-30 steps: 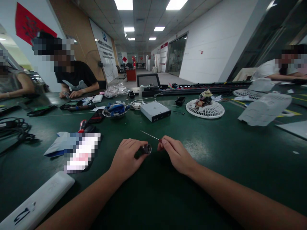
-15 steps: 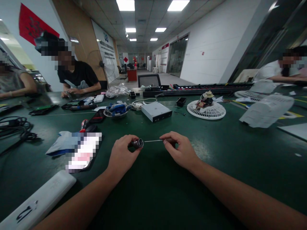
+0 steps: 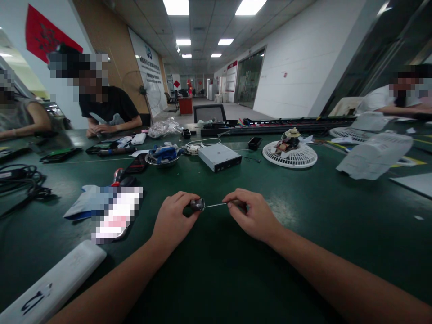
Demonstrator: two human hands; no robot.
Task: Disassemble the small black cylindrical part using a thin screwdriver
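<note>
One fitting (image 3: 197, 204) in left hand (image 3: 172, 217), rod (image 3: 216, 205) in right (image 3: 253, 213)

Ceiling light panels (image 3: 176, 6) bright overhead; dark green tabletop (image 3: 303, 252) dimmer, faint glare patch; edges bowed, wide-angle.

The small metal cylinder (image 3: 197, 204) and thin steel shaft (image 3: 216, 205) are recorded as silver; the surface (image 3: 216, 279) is noted as dark green, the fan guard (image 3: 289, 156) as white with radial slots, the banner (image 3: 43, 33) as red.
</note>
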